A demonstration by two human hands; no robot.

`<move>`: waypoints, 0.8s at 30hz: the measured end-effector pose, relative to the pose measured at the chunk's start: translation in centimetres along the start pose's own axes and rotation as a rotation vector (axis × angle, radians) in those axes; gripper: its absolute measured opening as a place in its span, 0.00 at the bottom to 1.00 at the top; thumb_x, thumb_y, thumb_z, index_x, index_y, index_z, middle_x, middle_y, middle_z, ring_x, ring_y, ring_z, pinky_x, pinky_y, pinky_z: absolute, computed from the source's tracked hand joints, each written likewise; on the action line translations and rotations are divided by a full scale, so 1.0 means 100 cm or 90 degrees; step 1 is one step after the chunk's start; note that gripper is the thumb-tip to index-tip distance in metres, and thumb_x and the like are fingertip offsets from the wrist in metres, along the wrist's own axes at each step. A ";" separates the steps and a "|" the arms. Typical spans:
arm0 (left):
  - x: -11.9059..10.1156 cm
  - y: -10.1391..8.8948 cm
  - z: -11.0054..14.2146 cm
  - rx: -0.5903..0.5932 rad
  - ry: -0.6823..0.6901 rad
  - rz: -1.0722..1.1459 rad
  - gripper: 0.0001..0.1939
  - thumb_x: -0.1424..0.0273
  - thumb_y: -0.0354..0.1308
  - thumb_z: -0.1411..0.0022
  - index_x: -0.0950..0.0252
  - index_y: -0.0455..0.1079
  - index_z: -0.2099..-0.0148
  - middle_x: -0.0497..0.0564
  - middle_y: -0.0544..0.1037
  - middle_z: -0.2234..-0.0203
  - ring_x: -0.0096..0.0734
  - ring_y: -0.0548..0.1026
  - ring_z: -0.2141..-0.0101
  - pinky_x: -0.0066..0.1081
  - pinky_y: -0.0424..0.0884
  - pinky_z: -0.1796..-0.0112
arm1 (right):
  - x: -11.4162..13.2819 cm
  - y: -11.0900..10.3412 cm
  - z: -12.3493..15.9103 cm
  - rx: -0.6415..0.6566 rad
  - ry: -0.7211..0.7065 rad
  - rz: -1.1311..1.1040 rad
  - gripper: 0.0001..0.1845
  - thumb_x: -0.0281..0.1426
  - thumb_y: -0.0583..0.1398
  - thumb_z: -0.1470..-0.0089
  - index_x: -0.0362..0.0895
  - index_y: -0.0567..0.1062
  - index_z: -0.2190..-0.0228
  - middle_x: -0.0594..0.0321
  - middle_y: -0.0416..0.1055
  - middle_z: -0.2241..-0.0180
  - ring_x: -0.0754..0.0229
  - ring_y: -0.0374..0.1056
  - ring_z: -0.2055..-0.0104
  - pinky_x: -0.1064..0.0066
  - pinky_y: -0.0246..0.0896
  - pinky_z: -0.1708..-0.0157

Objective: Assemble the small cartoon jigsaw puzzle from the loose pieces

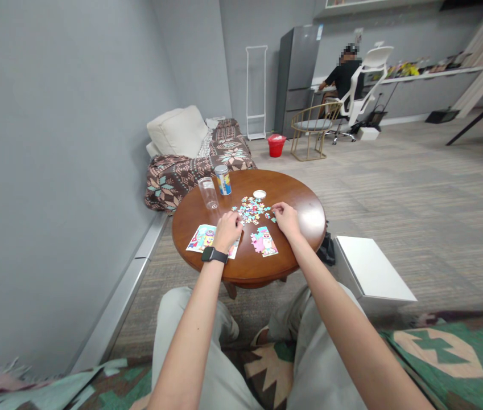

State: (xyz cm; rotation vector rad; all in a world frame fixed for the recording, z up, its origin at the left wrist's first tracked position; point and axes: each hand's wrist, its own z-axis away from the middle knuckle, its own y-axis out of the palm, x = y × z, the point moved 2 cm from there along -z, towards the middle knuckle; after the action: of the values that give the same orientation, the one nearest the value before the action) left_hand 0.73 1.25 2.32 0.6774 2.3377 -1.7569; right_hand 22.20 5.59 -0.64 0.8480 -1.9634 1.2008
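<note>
A heap of loose jigsaw puzzle pieces (250, 210) lies on a round wooden table (305, 196). At the right side of the heap, my right hand (286, 219) is closed, a small teal puzzle piece (273, 211) at its fingertips. My left hand (227, 229), wearing a dark watch on its wrist, has its fingers curled in at the heap's near left edge; what they hold, if anything, is hidden. Under that hand rests a printed picture sheet (201, 238), partly covered. Between my forearms lies a joined section of the puzzle (264, 242), pink and teal, with an uneven left edge.
Toward the table's back left stand a clear plastic cup (208, 193) and a printed can (223, 181); a round white lid (259, 194) lies behind the heap. A white box (373, 266) is on the floor to the right. Farther back, a person sits near a red bucket (276, 147).
</note>
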 end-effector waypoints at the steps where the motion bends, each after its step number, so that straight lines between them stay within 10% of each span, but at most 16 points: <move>1: 0.000 0.000 0.000 0.000 0.001 -0.001 0.07 0.76 0.52 0.36 0.63 0.70 0.62 0.54 0.76 0.62 0.39 0.72 0.58 0.36 0.65 0.56 | 0.000 0.000 0.000 -0.003 0.009 -0.019 0.08 0.29 0.58 0.45 0.45 0.78 0.66 0.57 0.80 0.64 0.54 0.74 0.61 0.62 0.68 0.54; 24: -0.001 0.000 0.001 0.006 -0.004 0.004 0.07 0.76 0.51 0.36 0.63 0.70 0.62 0.54 0.76 0.62 0.39 0.71 0.57 0.36 0.65 0.55 | -0.005 -0.002 -0.002 -0.054 0.039 -0.105 0.06 0.26 0.57 0.50 0.44 0.73 0.69 0.56 0.77 0.66 0.54 0.73 0.63 0.63 0.67 0.56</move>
State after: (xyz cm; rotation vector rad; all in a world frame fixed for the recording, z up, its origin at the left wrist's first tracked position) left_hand 0.78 1.17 2.36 0.6774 2.3227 -1.7655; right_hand 22.69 5.81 -0.86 0.8994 -1.8430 1.0303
